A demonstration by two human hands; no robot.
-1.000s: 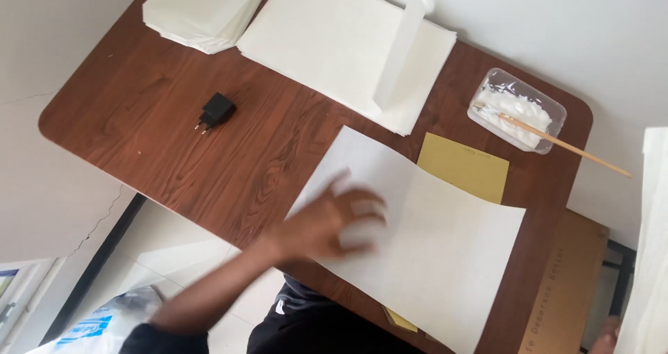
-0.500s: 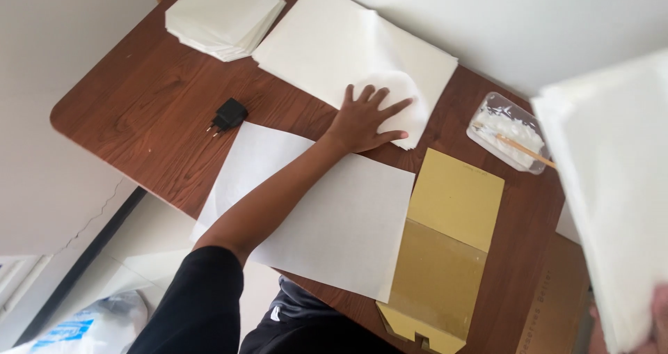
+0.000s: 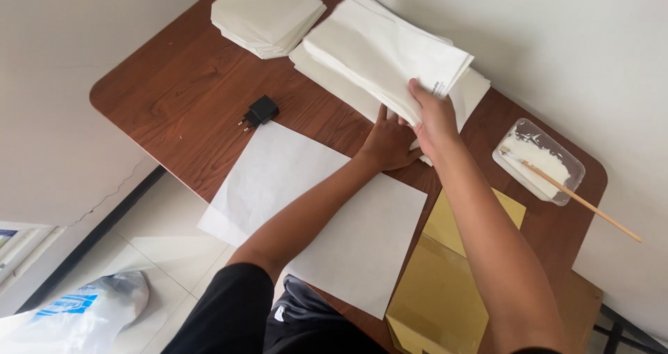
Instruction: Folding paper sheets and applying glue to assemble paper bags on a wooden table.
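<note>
The right hand (image 3: pixel 433 116) pinches the near corner of a thick stack of white sheets (image 3: pixel 386 51), thumb on top, holding it above the table's (image 3: pixel 167 96) far side. The left hand (image 3: pixel 388 142) lies open, seemingly flat, beneath that edge, its fingertips touching the lower papers (image 3: pixel 334 79). Both forearms reach forward across a large white sheet (image 3: pixel 306 208).

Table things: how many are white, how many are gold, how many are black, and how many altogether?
White: 5 - small folded stack, big paper pile that both hands touch, big flat sheet, clear tub of white paste, plastic bag on the floor
Gold: 1 - shiny gold card
Black: 1 - plug adapter
Total: 7
</note>
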